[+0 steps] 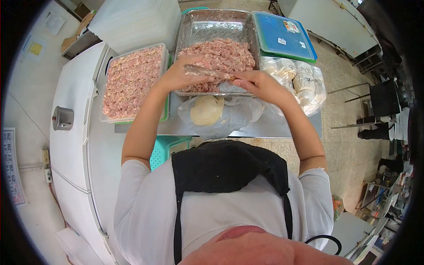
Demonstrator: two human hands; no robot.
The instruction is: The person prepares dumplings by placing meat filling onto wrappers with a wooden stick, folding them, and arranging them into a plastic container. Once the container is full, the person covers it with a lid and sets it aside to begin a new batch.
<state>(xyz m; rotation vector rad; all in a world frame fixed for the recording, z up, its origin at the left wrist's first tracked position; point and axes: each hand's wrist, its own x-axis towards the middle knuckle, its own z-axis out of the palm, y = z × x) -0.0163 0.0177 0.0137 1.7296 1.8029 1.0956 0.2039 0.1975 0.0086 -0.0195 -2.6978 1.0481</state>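
Note:
Over the near part of a metal tray [216, 26] filled partly with pink minced meat [221, 55], my two hands come together. My right hand [261, 85] is closed round the end of a flat spatula [207, 72], whose blade is smeared with meat. The blade reaches across to my left hand [186, 74], which is cupped with curled fingers; what lies in its palm is hidden. Below the tray, round pale dough wrappers [206, 110] lie stacked on a clear plastic bag [240, 115].
Left of the tray stands a plastic box [166, 66] of portioned meat-topped pieces, with stacked clear containers [137, 22] behind. At right are a blue lid [280, 37] and bagged wrapper stacks [304, 84]. A white fridge [70, 92] borders the left.

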